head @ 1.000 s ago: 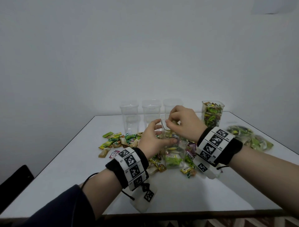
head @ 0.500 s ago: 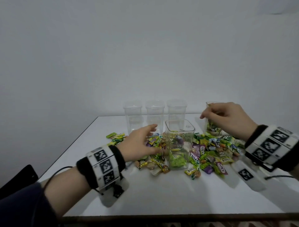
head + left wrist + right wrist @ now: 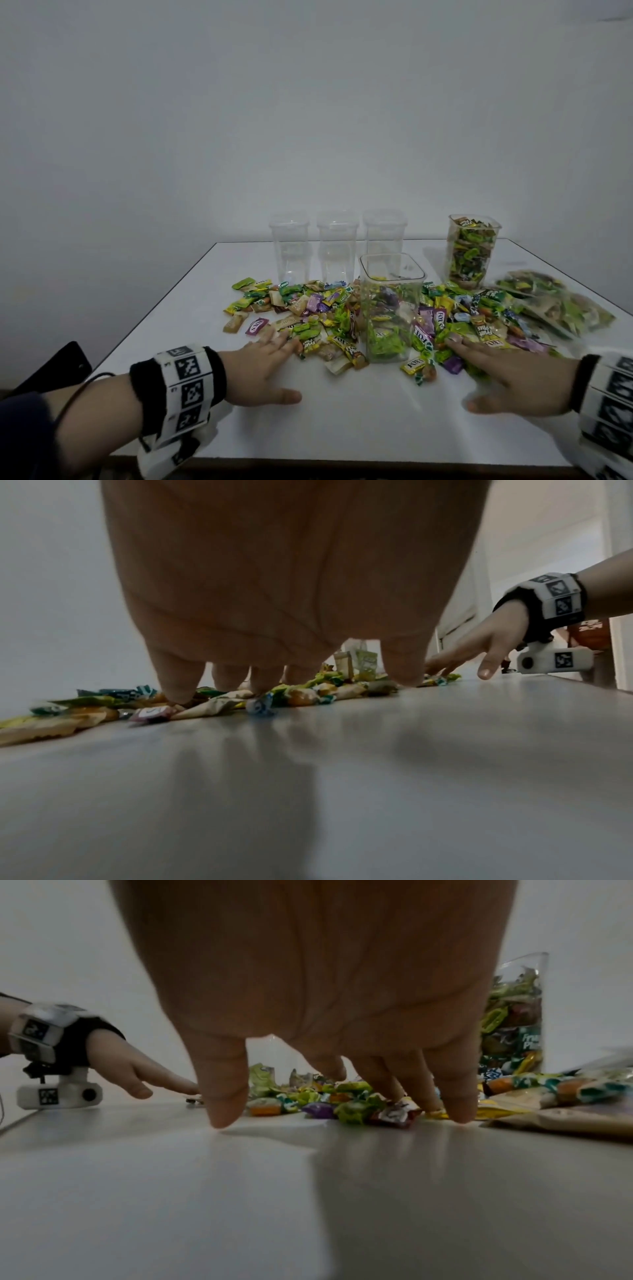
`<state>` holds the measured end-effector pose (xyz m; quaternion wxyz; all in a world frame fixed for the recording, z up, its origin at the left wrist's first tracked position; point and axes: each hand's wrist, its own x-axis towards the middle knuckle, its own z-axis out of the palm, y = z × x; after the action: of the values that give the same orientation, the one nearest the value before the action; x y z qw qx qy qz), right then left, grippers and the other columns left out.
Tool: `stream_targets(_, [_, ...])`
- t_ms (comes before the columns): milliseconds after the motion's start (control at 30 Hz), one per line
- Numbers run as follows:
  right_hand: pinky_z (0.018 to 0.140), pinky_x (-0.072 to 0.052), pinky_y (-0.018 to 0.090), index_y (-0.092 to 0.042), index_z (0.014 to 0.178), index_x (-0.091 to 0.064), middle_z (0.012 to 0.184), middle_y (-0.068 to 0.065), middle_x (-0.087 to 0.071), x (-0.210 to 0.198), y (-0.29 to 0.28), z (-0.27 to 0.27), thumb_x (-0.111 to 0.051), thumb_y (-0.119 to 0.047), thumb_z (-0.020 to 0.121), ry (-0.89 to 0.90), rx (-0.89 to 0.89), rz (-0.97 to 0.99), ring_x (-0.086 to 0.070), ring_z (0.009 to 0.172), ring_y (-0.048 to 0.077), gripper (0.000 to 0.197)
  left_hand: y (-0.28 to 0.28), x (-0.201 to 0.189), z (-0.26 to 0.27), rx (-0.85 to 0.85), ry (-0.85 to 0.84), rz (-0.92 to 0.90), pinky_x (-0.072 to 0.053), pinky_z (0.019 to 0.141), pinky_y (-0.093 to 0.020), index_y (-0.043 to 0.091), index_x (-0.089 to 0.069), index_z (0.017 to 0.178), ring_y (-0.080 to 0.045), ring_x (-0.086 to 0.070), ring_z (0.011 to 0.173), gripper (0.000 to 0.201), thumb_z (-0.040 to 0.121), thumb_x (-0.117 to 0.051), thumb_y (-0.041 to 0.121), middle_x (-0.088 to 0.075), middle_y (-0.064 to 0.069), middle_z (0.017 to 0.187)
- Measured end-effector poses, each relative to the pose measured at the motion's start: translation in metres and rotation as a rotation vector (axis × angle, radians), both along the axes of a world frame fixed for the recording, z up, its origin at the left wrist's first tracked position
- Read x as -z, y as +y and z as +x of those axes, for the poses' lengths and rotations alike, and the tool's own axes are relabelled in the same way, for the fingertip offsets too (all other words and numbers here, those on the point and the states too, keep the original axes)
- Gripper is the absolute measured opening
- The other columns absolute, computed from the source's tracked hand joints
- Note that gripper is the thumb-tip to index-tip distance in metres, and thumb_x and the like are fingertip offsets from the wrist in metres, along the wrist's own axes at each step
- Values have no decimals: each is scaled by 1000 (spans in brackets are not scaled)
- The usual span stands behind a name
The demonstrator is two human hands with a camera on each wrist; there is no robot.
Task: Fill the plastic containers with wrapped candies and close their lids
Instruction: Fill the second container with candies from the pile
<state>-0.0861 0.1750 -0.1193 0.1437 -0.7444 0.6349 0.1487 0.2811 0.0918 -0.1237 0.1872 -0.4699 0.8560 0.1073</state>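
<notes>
An open clear container (image 3: 390, 308), partly filled with wrapped candies, stands in the middle of the candy pile (image 3: 308, 308). My left hand (image 3: 270, 366) lies flat to the left of it, with straight fingers (image 3: 178, 693) touching the near candies (image 3: 308, 693). My right hand (image 3: 489, 373) lies flat to the right of it, and its fingertips (image 3: 459, 1112) rest among the candies (image 3: 349, 1107). Neither hand holds anything. Three empty lidded containers (image 3: 337, 246) stand in a row behind. A candy-filled container (image 3: 472, 250) stands at the back right with no lid seen on it.
Clear bags of candies (image 3: 555, 305) lie at the right side of the white table (image 3: 376, 418), and one bag (image 3: 582, 1112) shows close to my right hand. A dark chair (image 3: 51, 366) sits off the table's left edge. A white wall stands behind.
Both hands left the open container's mouth. The right hand swung out to the right and came down; the left dropped too. Both now lie flat on the pile beside the container.
</notes>
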Motion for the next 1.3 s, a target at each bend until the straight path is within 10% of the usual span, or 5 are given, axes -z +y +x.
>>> stream_targets(500, [115,-22,33,-40,148,6,158,11,4,-5,-54,16,-48,-59,89,-48,69,-84,-21,143,29,82,-50,-3,-35,-2,97,-45,-9,117,-53,52,4,145,-41,0,145,74,89,-41,64,18,-2,158])
stream_targets(700, [96,-37,23,-37,137,-41,126,1,-46,-7,-61,14,-63,-41,86,-67,30,-260,-47,115,16,56,-56,-7,-38,56,280,-155,-31,109,-31,30,-38,143,-19,-36,132,66,85,-65,44,-37,-1,146])
stream_targets(867, [69,-31,15,-29,110,-64,92,-12,-53,-6,-62,10,-64,-22,85,-108,32,-408,-47,84,5,26,-57,-7,-36,-17,314,-265,-41,97,-32,22,-59,123,-20,-49,115,47,80,-72,38,-50,-2,124])
stream_targets(1067, [70,-36,15,-21,96,-73,92,-4,-70,-6,-63,5,-73,-14,79,-290,116,-561,-58,81,9,19,-58,-6,-36,-198,537,-296,-46,67,-16,10,-64,115,-16,-64,87,37,81,-75,22,-62,-3,110])
stream_targets(1300, [67,-32,11,-22,93,-76,85,-5,-67,-7,-60,5,-70,-9,83,-387,120,-718,-57,74,7,18,-56,-11,-34,-301,739,-404,-49,92,-33,9,-62,124,-26,-67,93,42,84,-71,18,-63,-10,123])
